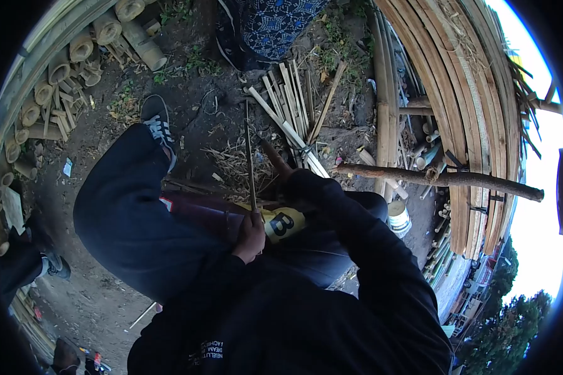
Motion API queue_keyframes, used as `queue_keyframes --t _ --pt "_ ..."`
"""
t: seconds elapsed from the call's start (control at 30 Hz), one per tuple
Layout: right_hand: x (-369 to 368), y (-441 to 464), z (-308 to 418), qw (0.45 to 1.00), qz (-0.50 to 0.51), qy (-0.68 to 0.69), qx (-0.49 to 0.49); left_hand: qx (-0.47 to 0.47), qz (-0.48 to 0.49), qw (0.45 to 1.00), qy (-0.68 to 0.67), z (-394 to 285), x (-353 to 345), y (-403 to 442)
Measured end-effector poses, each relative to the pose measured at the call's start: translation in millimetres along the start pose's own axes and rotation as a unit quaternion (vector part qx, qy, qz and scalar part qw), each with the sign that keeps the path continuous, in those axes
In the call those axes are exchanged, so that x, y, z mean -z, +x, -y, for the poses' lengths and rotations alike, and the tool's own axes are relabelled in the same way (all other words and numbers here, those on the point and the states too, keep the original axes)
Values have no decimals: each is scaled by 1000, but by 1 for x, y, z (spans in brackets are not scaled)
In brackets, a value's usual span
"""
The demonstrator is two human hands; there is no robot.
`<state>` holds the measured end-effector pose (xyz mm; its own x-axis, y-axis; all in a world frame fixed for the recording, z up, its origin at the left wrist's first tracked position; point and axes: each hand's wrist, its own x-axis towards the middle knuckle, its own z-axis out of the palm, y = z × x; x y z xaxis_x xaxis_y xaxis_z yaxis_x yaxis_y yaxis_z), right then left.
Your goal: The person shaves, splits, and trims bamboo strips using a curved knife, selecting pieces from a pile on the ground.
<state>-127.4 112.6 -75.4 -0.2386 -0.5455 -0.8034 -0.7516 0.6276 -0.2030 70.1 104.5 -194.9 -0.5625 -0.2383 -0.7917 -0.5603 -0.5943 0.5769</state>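
My left hand (251, 236) is closed around the lower end of a thin bamboo strip (251, 165), which points away from me over my lap. To the right of the strip is my right hand (286, 174), partly hidden by its dark sleeve. It appears closed on a dark, narrow object (268, 149) that points toward the strip; its kind is not clear. Beneath the left hand, a yellow cloth (284, 224) with a black letter B and a dark red piece (209, 215) lie across my lap. Shavings (236, 164) cover the ground in front of my hands.
A bundle of split bamboo sticks (288, 103) lies ahead. Cut bamboo tubes (81, 47) are stacked at the left, and long slats (463, 125) lean at the right behind a horizontal pole (444, 177). A white bucket (398, 215) stands near my right knee. A person in patterned cloth (269, 25) is opposite.
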Motion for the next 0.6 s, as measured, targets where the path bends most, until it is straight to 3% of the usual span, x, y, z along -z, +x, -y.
queue_keyframes --t 0.17,0.2,0.27,0.33,0.47,0.5,0.57,0.6 --pt "9 -36 -8 1000 12 -11 1 -20 1 998 60 42 10 18" --pt "9 -30 -10 1000 11 -13 1 47 146 980 -124 45 24 23" --pt "9 -17 -11 1000 5 -17 8 107 280 907 -296 44 29 26" --pt "5 -10 -11 1000 -3 -16 14 68 51 980 -178 16 12 2" --pt "-9 -10 -9 999 -28 -10 24 39 129 990 -32 12 18 6" --pt "-12 -11 -8 999 -33 -6 26 -6 33 999 25 10 9 1" --pt "-14 -10 -7 999 -41 -6 30 -54 -62 994 77 3 2 -3" --pt "-14 -6 -6 999 -43 -8 32 -37 -61 994 83 2 1 -5"
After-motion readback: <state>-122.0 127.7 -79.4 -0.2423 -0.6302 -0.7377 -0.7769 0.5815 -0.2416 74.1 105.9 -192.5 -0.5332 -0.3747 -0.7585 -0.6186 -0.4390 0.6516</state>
